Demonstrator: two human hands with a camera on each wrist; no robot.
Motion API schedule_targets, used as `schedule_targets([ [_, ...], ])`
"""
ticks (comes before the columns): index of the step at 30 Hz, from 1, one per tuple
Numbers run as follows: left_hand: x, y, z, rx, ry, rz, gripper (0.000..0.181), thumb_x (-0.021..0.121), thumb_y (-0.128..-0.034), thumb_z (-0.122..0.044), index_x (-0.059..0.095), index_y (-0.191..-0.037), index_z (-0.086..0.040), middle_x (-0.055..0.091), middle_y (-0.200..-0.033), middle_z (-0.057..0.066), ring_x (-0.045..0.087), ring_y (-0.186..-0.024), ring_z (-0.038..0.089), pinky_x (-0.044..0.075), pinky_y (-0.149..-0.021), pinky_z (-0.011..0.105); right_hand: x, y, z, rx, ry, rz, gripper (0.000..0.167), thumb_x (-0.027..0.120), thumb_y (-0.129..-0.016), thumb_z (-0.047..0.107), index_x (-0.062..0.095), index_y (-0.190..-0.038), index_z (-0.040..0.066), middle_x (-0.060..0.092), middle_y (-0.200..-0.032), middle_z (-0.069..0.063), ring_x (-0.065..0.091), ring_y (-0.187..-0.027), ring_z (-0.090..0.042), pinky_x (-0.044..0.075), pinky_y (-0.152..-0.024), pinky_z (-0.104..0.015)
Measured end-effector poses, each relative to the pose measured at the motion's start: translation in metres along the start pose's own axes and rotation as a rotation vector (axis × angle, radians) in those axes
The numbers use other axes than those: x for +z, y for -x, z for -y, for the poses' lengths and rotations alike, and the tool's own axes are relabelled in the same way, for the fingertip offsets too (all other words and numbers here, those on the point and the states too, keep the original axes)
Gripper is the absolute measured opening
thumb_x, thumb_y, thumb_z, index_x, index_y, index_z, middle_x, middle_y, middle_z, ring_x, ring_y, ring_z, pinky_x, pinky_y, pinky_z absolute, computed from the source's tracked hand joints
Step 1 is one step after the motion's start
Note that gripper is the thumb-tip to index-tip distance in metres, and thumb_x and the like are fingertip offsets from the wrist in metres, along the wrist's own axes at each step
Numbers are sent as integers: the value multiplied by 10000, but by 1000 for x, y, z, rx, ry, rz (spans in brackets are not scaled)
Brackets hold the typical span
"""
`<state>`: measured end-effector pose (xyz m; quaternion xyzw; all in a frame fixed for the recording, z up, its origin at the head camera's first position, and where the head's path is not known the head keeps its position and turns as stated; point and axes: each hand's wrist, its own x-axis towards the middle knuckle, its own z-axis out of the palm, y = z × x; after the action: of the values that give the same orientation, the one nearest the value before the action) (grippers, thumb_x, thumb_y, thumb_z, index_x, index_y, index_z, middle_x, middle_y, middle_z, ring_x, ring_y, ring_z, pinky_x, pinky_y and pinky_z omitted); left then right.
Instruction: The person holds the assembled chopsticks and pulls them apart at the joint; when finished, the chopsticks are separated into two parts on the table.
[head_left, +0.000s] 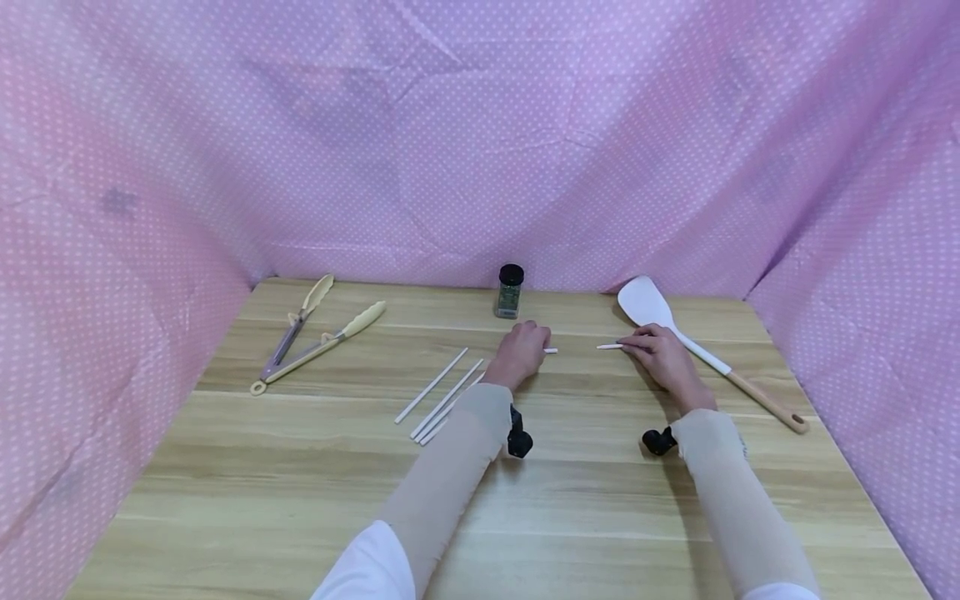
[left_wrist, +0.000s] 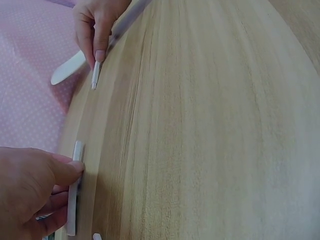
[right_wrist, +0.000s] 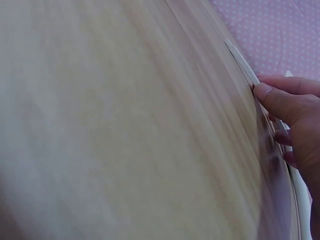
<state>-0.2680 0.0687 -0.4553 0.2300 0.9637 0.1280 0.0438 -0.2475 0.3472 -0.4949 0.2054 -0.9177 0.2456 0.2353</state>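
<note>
From my station I read the left hand reaching far and right, back upward, its thumb and fingers pinching a plain white stick. The right hand reaches far and left, thumb and forefinger pinching a tapered white stick; its lower fingers are curled.

Long axes: both held sticks run roughly left to right, nearly in one line. The plain one's visible end points right; the tapered one's narrow tip points left. The ends face each other, apart, over the far half of the tabletop. I cannot tell whether either touches the wood.

Loose sticks lie left of the left hand, slanting from near left to far right. A spice jar stands upright just beyond that hand; a spatula lies just beside the right hand.
</note>
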Motion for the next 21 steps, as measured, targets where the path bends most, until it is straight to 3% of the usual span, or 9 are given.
schedule_targets([
  [14,1,1,1,-11,16,-8,21,617,-913,-164,630,-898,-157,594,-947,21,547,-872,187,471,-746,309,-1,1,2,5,8,14,141,750,-781,25,767,-917,61,655,-930,-166,595,-854,-310,436,-767,-423],
  [21,-7,-1,5,-1,33,-16,142,608,-934,-274,588,-965,-137,580,-1008,29,552,-932,184,481,-814,331,-8,-3,6,9,23,27,186,748,-788,53,739,-973,42,682,-965,-162,603,-893,-343,423,-826,-473],
])
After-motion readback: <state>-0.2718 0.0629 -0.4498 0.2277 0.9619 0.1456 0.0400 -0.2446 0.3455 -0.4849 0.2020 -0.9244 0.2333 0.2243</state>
